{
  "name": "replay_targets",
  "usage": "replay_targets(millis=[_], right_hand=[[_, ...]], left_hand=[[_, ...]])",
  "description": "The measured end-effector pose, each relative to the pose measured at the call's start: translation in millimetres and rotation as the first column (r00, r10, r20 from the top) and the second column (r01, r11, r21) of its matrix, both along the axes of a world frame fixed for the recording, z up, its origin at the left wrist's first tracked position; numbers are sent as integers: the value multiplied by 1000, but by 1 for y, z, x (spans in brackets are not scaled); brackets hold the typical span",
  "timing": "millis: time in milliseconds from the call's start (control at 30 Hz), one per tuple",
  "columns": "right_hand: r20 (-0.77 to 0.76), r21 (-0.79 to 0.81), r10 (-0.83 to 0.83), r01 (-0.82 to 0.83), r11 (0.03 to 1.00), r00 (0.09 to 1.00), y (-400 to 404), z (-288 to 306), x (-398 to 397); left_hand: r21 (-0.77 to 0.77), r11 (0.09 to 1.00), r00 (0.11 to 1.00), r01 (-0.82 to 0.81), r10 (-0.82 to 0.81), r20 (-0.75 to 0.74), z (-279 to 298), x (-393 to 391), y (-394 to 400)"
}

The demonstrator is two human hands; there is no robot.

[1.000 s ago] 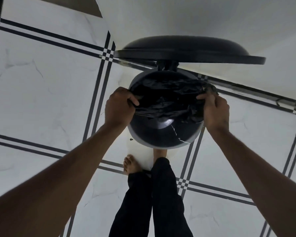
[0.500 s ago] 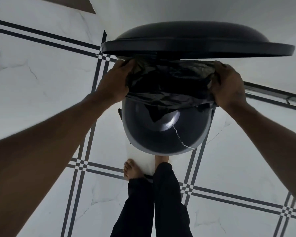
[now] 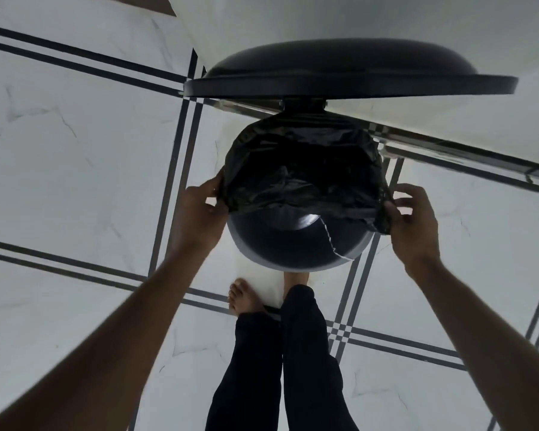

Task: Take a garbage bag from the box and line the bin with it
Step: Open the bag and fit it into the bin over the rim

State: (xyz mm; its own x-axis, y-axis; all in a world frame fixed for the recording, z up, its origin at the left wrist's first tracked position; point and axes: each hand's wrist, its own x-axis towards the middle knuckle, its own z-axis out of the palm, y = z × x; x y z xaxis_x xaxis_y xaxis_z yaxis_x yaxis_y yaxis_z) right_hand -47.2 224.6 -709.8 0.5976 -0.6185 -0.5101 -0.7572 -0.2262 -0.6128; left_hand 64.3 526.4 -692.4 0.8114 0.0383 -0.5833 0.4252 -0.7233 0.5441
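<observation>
— Half the bin (image 3: 296,244) is lined: the bag (image 3: 302,172) wraps the far rim, its near edge stretched across the mouth.
— And the grip?
— The left hand (image 3: 199,206) pinches the bag's left edge, the right hand (image 3: 413,219) its right corner.
— Around it?
— The lid (image 3: 349,73) stands open; bare feet on the tiled floor (image 3: 75,181).

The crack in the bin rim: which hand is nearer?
Right. The right hand pinches the garbage bag just beside the crack; the left hand grips across the bin.
</observation>
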Motion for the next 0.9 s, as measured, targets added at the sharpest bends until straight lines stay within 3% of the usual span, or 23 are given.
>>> replay_targets(millis=[100,267,433,533,633,700,767,900], right_hand=[[26,153,-136,130,980,990,11,10,-17],[42,305,-247,223,926,968,13,10,-28],[-50,292,-32,45,955,998,5,6,-34],[-150,124,210,-193,973,966,8,6,-39],[-159,83,281,-270,959,947,12,7,-42],[-122,268,157,-120,956,980,16,5,-47],[-121,459,-57,106,882,991,21,5,-51],[-118,547,-234,260,796,965,26,2,-62]], left_hand=[[-77,970,973,-230,228,-24,3,-15,-13],[-23,943,943,-333,333,-4,0,-24,-22],[-69,934,936,-351,353,10,-4,-35,-11],[-4,951,950,-310,310,36,-11,-36,-10],[26,965,965,-262,261,38,-14,-38,-15],[29,951,951,-309,308,41,-8,-43,-19],[32,922,922,-386,384,50,-4,-48,-22],[-63,867,867,-495,497,35,1,-63,-27]])
